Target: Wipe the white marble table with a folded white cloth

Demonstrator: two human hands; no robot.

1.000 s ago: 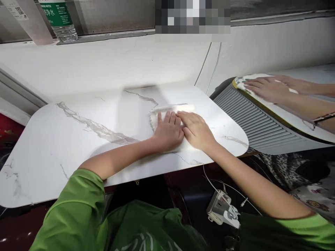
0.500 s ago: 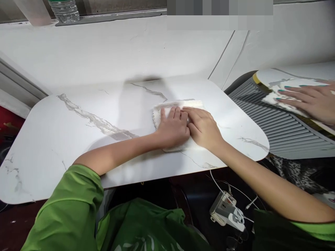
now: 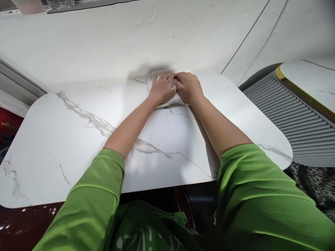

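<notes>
A white cloth [image 3: 171,101] lies on the white marble-patterned table [image 3: 86,167] at its far edge, close to the wall. My left hand [image 3: 163,89] presses down on the cloth, its fingers bent over the surface and pointing toward the wall. Right beside it, my right hand [image 3: 188,87] is closed on the cloth's right part, with its fingertips near those of my left hand. Both hands cover much of the cloth.
Behind the table rises a white wall [image 3: 104,45]. A plastic bottle [image 3: 60,4] and a translucent cup [image 3: 28,6] stand on the ledge at the upper left. To the right is a ribbed grey cabinet [image 3: 295,118] with a white top.
Both hands and the cloth have moved away from me to the table's far edge. My arms are stretched further forward. Another person's hand on the right has left the view.
</notes>
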